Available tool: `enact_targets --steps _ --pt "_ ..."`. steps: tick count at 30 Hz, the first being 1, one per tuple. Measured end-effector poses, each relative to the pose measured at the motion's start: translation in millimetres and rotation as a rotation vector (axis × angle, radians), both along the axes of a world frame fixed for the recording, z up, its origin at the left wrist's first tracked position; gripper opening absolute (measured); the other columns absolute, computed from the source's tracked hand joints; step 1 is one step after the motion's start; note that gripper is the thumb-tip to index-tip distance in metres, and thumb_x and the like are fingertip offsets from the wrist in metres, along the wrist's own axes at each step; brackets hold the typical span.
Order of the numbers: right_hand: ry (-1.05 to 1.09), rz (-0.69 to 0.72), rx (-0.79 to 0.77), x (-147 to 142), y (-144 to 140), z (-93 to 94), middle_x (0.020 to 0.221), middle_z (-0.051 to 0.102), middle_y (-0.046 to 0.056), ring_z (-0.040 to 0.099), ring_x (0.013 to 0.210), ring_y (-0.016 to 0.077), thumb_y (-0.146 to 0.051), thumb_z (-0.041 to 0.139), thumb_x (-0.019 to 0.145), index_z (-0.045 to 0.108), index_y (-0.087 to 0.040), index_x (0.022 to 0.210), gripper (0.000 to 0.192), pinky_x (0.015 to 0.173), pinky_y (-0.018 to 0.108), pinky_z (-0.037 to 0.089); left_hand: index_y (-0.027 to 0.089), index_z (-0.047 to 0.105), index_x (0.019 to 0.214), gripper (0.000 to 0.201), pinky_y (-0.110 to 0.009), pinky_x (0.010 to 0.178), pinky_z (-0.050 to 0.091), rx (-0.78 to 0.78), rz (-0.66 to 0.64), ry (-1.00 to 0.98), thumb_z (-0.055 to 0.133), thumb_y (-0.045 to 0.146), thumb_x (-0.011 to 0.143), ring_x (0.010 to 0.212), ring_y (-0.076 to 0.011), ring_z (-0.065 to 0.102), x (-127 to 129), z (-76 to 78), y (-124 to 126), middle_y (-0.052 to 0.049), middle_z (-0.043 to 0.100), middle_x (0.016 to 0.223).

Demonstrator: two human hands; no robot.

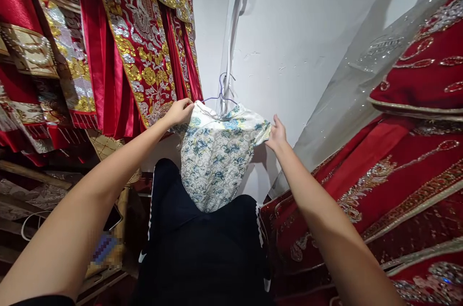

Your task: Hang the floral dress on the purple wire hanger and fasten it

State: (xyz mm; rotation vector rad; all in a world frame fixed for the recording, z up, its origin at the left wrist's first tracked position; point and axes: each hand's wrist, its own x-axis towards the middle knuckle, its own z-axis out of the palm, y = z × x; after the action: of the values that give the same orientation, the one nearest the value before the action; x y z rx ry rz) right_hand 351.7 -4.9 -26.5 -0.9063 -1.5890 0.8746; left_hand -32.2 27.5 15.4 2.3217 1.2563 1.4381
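A white dress with a blue and yellow flower print (215,161) hangs on a thin wire hanger (220,95) in front of a white wall. My left hand (180,111) grips its left shoulder. My right hand (277,133) pinches the edge of its right sleeve. Both arms are stretched forward, holding the dress spread between them. Its lower part drapes over my dark-clothed legs (202,243).
Red robes with gold and silver embroidery (141,41) hang close on the left. More red sequined garments under clear plastic (405,161) crowd the right. A phone (114,219) and a white cable (31,229) lie on wooden shelves at lower left. The gap between the racks is narrow.
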Motion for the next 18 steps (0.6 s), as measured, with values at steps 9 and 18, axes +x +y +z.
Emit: enact_targets --steps 9,18 --pt "0.409 0.184 0.023 -20 -23 77.5 0.086 0.076 0.01 0.072 0.094 0.0315 -0.082 0.05 0.079 0.073 -0.02 0.099 0.069 0.085 0.045 0.057 0.018 0.055 0.074 0.034 -0.028 0.065 0.036 -0.038 0.083 -0.003 0.058 0.048 0.089 0.067 -0.0173 0.05 28 12.3 -1 -0.003 0.058 0.071" --pt "-0.73 -0.107 0.333 -43 3 -1.3 0.127 0.065 0.019 0.062 0.115 0.0345 -0.045 0.082 0.069 0.066 -0.013 0.125 0.067 0.101 0.051 0.048 0.015 0.069 0.091 0.038 -0.033 0.09 0.046 -0.012 -0.356 0.037 0.051 0.048 0.094 0.091 -0.021 0.062 59 -18.4 -20 -0.008 0.069 0.093"
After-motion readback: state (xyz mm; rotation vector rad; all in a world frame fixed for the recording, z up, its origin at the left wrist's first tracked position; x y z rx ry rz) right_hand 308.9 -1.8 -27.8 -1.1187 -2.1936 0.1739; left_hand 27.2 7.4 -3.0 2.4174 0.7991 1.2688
